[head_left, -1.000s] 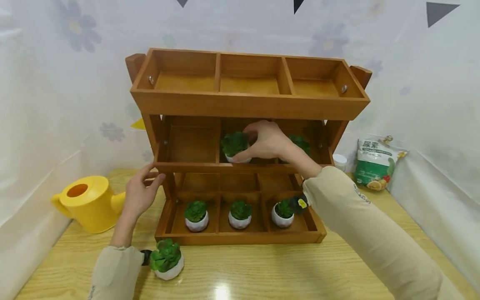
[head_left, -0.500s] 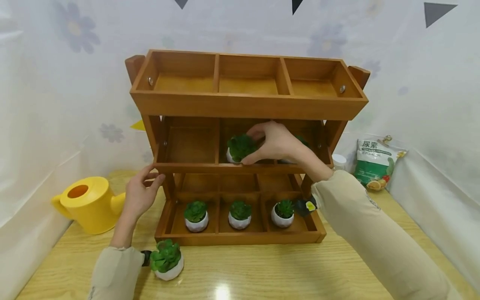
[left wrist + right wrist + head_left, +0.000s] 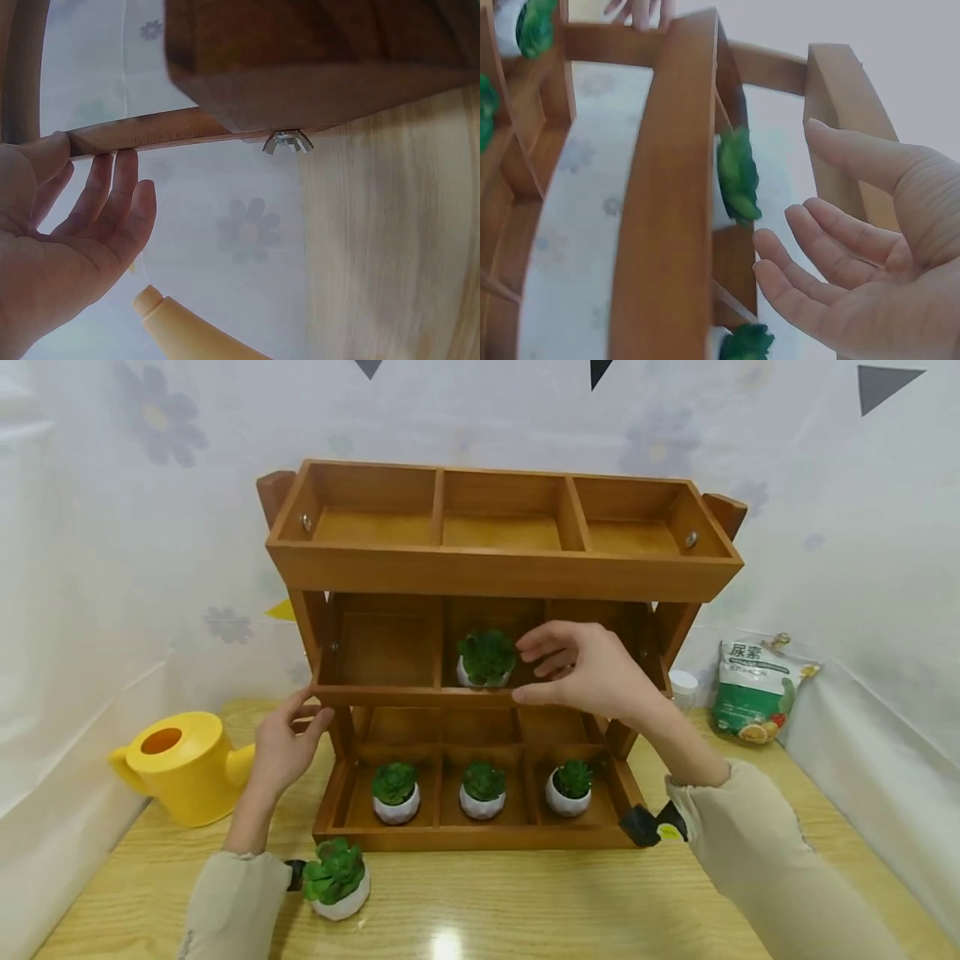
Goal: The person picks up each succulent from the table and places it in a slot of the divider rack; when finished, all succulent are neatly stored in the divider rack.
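Note:
A three-tier wooden plant stand (image 3: 480, 696) stands on the table. My left hand (image 3: 287, 743) holds its left side post (image 3: 150, 129) by the end of the middle tier, thumb on one side and fingertips on the other. In the middle tier's centre compartment sits a potted succulent (image 3: 486, 658) in a white pot. Just right of it, my right hand (image 3: 592, 668) is held with fingers spread, touching no plant. Behind that hand in the head view, another succulent (image 3: 748, 343) is hidden; the right wrist view shows it.
Three succulents, one being the middle succulent (image 3: 483, 789), fill the bottom tier's compartments. Another succulent (image 3: 336, 878) stands on the table beside my left wrist. A yellow watering can (image 3: 183, 768) is at left. A green-white bag (image 3: 757, 692) and a white-lidded jar (image 3: 682, 683) are at right.
My right hand shifted the succulent slightly right in the centre compartment, then let go and drew back to the right. My left hand stayed on the stand.

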Available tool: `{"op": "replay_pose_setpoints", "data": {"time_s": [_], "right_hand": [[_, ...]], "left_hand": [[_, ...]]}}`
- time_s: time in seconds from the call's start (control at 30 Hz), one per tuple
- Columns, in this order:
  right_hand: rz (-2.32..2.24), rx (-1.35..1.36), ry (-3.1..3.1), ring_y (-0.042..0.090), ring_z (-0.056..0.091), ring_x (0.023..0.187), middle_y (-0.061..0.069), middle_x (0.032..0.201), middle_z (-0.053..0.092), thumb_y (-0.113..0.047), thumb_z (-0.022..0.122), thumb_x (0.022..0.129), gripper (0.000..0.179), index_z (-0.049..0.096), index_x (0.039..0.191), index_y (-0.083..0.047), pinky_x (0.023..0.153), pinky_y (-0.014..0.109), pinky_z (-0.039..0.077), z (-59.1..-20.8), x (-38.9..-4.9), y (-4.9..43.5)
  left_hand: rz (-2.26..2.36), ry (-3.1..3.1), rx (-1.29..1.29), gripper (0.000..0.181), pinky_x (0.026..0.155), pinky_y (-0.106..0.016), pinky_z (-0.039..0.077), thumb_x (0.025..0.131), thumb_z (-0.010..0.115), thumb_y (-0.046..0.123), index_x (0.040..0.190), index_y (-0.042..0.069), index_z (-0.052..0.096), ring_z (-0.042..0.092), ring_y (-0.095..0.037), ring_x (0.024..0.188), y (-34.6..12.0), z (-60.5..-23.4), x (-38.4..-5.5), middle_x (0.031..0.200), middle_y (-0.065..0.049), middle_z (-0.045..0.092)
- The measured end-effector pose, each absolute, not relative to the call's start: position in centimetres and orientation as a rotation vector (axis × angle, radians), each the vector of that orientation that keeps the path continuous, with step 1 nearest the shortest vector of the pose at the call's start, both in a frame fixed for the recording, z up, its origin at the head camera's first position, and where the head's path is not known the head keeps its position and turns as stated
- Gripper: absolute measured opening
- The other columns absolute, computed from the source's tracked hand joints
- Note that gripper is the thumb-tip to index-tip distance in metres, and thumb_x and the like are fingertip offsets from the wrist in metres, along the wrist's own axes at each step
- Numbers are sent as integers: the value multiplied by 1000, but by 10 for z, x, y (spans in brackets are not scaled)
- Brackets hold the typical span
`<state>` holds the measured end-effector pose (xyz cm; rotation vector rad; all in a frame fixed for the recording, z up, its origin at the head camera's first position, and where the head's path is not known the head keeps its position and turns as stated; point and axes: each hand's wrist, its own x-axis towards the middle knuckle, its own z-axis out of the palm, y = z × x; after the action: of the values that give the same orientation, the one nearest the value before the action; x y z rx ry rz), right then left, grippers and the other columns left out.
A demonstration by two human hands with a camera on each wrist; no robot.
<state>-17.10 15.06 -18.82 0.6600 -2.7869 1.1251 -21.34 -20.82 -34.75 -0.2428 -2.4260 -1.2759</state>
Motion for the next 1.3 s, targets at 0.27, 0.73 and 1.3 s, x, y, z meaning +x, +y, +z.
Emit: {"op": "replay_pose_setpoints", "data": {"time_s": [0.27, 0.73, 1.3], "right_hand": [[1262, 800, -2709, 17, 64, 92, 3, 106, 66, -20, 82, 77, 42, 65, 114, -9, 81, 36, 55, -238, -144, 135], [1467, 877, -2794, 19, 64, 82, 5, 95, 68, -18, 79, 79, 29, 67, 103, -7, 72, 29, 53, -351, -119, 77], [1508, 876, -2848, 6, 58, 95, 0, 109, 65, -27, 82, 76, 53, 62, 121, -6, 77, 19, 49, -398, -110, 10]], "left_hand": [[-1280, -2422, -235, 46, 80, -57, 52, 99, 55, 21, 139, 0, 47, 62, -49, 97, -208, -350, -214, 113, -32, 62], [-1285, -2432, -223, 47, 83, -59, 51, 99, 55, 22, 140, 2, 47, 61, -50, 100, -208, -348, -215, 116, -32, 60], [-1287, -2432, -233, 46, 83, -58, 51, 99, 55, 21, 140, 2, 47, 61, -49, 100, -207, -348, -216, 117, -31, 60]]}}
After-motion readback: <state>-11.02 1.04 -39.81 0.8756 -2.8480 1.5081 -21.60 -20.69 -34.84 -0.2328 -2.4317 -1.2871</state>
